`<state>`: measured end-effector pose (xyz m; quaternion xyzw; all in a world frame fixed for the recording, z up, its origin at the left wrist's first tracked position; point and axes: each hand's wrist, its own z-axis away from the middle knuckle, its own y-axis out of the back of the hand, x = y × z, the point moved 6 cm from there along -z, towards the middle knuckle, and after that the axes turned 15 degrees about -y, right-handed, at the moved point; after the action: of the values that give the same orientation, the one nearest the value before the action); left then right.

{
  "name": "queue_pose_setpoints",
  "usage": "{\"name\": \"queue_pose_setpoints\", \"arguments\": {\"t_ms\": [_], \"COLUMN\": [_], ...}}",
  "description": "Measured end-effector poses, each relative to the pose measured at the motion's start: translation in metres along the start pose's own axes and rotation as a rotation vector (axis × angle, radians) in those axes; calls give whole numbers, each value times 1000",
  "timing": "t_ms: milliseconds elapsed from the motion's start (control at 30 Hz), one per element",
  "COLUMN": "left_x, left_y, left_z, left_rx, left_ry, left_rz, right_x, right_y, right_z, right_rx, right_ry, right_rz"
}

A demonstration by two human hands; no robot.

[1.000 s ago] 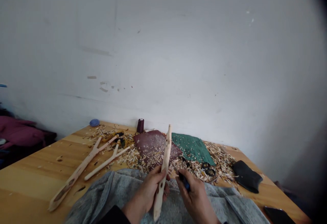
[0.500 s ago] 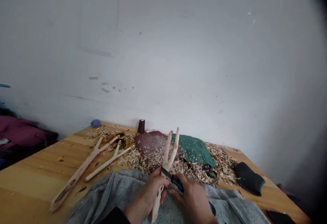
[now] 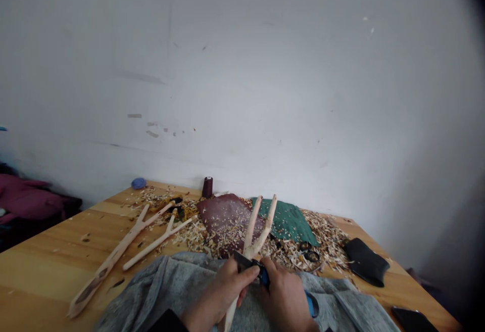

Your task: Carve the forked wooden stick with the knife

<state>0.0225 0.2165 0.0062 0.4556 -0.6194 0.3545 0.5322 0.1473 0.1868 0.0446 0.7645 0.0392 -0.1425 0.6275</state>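
Peeled pale already, the forked stick (image 3: 264, 226) sits tight in the left hand (image 3: 222, 291) over the grey cloth (image 3: 129, 291), right hand (image 3: 286, 296) closed on a blue knife (image 3: 263, 275) at the fork (image 3: 249, 253), which looks unfinished.

No words, labels, brands or numbers can be read anywhere in view; the blue knife handle (image 3: 264, 275) and the dark spool (image 3: 207, 187) show no legible marking.
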Motion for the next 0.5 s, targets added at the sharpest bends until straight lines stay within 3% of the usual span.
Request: {"name": "queue_pose_setpoints", "arguments": {"t_ms": [500], "left_x": [-8], "left_y": [-10], "left_z": [-1], "left_rx": [44], "left_ry": [57], "left_rz": [159], "right_x": [3], "right_y": [-8], "right_z": [-2], "right_rx": [-2], "right_ry": [-28], "right_rz": [66]}}
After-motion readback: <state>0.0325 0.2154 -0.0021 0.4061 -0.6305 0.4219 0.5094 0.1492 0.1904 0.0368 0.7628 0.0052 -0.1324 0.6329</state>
